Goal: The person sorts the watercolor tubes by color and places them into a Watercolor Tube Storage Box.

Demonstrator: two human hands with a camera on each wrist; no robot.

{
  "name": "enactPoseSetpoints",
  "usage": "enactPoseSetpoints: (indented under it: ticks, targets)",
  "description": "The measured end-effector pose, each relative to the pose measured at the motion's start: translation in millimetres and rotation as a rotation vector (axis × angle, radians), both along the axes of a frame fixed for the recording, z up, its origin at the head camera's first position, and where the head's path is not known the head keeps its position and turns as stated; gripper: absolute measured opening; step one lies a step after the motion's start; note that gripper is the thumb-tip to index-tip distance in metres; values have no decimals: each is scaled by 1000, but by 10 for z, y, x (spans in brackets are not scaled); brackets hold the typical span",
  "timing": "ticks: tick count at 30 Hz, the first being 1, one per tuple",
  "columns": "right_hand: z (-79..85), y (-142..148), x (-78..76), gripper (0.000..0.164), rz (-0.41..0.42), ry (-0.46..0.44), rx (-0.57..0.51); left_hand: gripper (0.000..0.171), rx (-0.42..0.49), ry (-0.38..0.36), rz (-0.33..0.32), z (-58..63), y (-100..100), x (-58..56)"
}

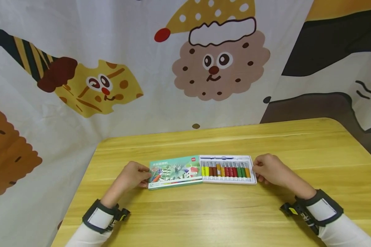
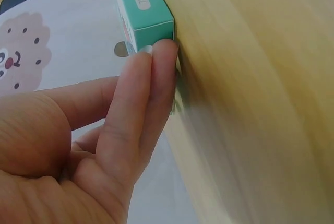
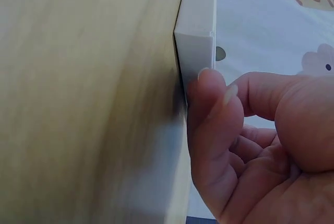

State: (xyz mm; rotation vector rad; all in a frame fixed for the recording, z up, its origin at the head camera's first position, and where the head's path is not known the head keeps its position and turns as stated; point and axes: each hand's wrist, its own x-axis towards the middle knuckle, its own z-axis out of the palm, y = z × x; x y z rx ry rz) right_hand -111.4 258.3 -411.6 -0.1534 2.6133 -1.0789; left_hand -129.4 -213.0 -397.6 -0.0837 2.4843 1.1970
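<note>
A green paint box sleeve with a printed plant picture lies on the table in the head view. From its right end extends a white tray holding a row of coloured paint tubes and a thin paintbrush above them. My left hand grips the sleeve's left end by thumb and fingers. In the left wrist view, fingertips touch its green end face. My right hand pinches the tray's right end. The right wrist view shows fingertips against the tray's white side.
The wooden table carries the box near its middle. A white cloth with cartoon cookies and cheese hangs behind the far edge. Each forearm wears a black wrist strap with a small camera, the left strap and the right strap.
</note>
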Motion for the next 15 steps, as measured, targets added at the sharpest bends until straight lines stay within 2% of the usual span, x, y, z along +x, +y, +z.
enactPoseSetpoints:
  ticks: [5, 15]
  targets:
    - [14, 68, -33, 9, 27, 21, 14, 28, -10, -11, 13, 11, 55, -9]
    - [-5, 146, -74, 8, 53, 21, 15, 24, -22, 24, -24, 27, 129, 2]
